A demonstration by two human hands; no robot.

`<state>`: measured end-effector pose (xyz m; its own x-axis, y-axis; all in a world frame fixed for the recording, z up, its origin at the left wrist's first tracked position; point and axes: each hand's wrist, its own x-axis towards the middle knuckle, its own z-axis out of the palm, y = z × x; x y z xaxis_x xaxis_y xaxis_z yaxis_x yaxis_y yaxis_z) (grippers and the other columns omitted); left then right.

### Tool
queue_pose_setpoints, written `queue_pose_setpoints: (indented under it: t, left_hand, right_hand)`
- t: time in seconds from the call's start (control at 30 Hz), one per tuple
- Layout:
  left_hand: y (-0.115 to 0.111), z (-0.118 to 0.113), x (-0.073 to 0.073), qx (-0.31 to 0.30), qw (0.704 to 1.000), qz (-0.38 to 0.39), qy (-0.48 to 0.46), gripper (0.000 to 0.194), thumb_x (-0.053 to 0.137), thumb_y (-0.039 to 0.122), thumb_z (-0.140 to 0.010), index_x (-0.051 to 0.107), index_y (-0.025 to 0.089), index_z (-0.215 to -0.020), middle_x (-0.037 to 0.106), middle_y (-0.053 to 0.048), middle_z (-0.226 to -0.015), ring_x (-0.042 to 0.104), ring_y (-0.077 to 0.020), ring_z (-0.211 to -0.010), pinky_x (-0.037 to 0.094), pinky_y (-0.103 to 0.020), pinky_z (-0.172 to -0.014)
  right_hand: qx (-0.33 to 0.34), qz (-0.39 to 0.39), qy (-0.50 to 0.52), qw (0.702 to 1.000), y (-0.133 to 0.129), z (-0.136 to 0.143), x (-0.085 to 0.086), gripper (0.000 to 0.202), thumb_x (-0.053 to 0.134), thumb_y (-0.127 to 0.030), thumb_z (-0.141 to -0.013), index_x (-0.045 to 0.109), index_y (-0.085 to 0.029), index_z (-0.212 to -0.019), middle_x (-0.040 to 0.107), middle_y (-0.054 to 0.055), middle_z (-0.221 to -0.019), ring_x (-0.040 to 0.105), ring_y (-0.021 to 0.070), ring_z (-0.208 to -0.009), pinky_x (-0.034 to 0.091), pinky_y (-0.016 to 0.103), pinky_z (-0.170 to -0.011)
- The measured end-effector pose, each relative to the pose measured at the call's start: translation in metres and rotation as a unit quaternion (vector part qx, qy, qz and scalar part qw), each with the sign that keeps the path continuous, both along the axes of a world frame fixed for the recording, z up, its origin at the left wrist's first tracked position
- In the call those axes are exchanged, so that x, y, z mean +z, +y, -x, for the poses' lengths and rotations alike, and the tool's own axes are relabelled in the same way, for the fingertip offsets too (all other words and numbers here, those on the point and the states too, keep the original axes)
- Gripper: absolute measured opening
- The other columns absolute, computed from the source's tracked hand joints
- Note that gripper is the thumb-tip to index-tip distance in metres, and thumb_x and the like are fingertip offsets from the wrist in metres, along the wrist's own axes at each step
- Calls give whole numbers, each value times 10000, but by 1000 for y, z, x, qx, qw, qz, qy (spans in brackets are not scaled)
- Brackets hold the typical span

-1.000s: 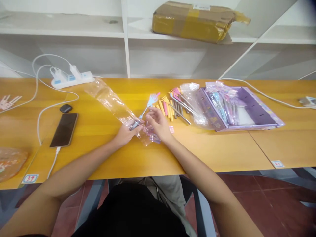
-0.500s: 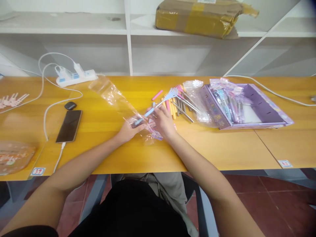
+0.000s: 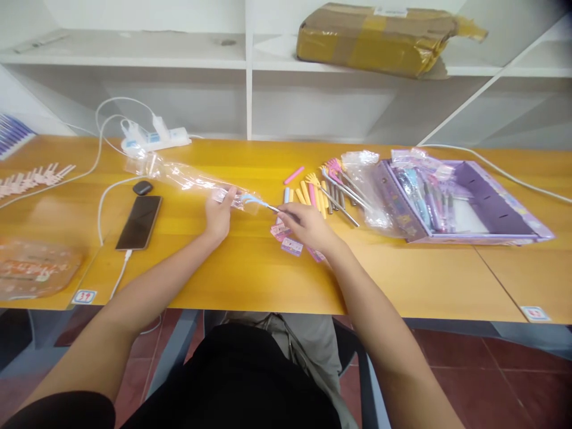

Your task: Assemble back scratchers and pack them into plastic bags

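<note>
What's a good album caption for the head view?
Left hand holding a clear bag, right hand holding a blue-headed backscratcher.

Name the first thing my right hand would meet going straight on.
Probably the clear plastic bag at the left hand: the right hand points that way, with the blue-headed rod leading. Whether rod and bag touch is unclear.

We've one held scratcher [image 3: 254, 199], one phone [image 3: 139, 222], one purple box [image 3: 496, 205], two number labels [image 3: 84, 297] along the tabletop's near edge [image 3: 268, 301]!
</note>
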<state>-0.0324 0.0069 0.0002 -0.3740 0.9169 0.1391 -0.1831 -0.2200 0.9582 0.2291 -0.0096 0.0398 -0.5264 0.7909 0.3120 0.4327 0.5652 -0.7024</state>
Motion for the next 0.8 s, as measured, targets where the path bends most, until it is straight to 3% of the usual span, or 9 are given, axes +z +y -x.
queue_pose_setpoints:
  t: [0.17, 0.43, 0.8]
  left_hand:
    - [2, -2, 3, -3, 998, -18, -53, 436, 931, 521, -804, 641, 199, -846, 725, -6, -807, 692, -137, -716, 582, -273, -690]
    - [3, 3, 5, -7, 997, 3, -81, 458, 921, 512, -831, 573, 214, -830, 740, -6, -861, 698, -119, -748, 612, -271, -729]
    - [-2, -5, 9, -67, 991, 21, -113, 446, 955, 499, -806, 644, 179, -816, 772, -23, -843, 731, -123, -752, 586, -247, -694]
  right_hand:
    - [-46, -44, -108, 992, 5, -3, -5, 211, 555, -321, -1082, 740, -224, -1053, 762, 97, -1015, 681, 257, -909, 475, 357, -807]
    - [-83, -87, -82, 989, 11, -8, -7, 218, 570, -324, -1073, 752, -209, -1105, 745, 116, -1057, 680, 274, -952, 481, 386, -835]
    - [-49, -97, -75, 991, 9, -3, -14, 204, 590, -336, -1091, 757, -220, -1108, 732, 108, -1060, 682, 271, -990, 504, 377, -862]
